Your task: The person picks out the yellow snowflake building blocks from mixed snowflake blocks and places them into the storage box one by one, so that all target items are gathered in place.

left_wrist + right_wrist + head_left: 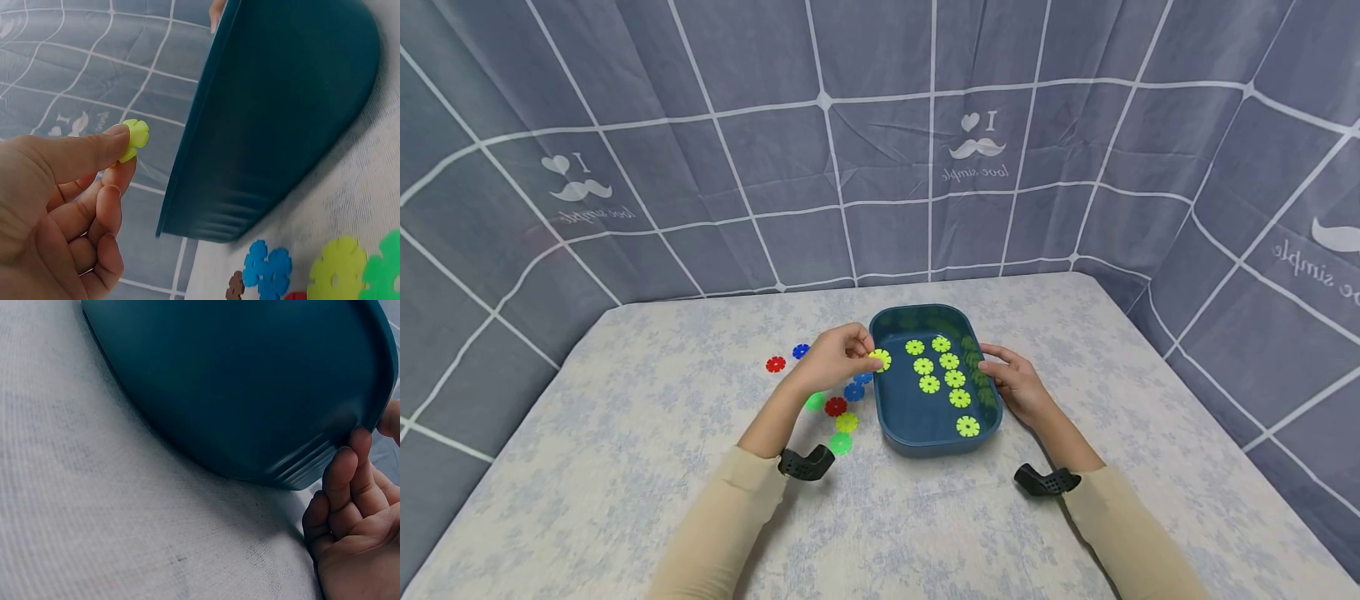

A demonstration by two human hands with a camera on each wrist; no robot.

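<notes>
Between thumb and index finger, my left hand (835, 358) pinches a yellow snowflake disc (137, 136) at the left rim of a dark teal plastic basin (917, 427). My right hand (1017, 385) grips the basin's right rim, thumb over the edge and fingers against the outer wall, as the right wrist view shows. Inside the basin lie several yellow snowflake discs, among them one disc (967, 427) near the front right corner. The basin stands on the table.
Left of the basin, several loose discs lie on the patterned tablecloth (625, 433): red (776, 364), blue (853, 392), yellow (847, 422) and green (841, 443). A brown one (235, 286) shows in the left wrist view. A grey checked curtain (880, 150) hangs behind the table.
</notes>
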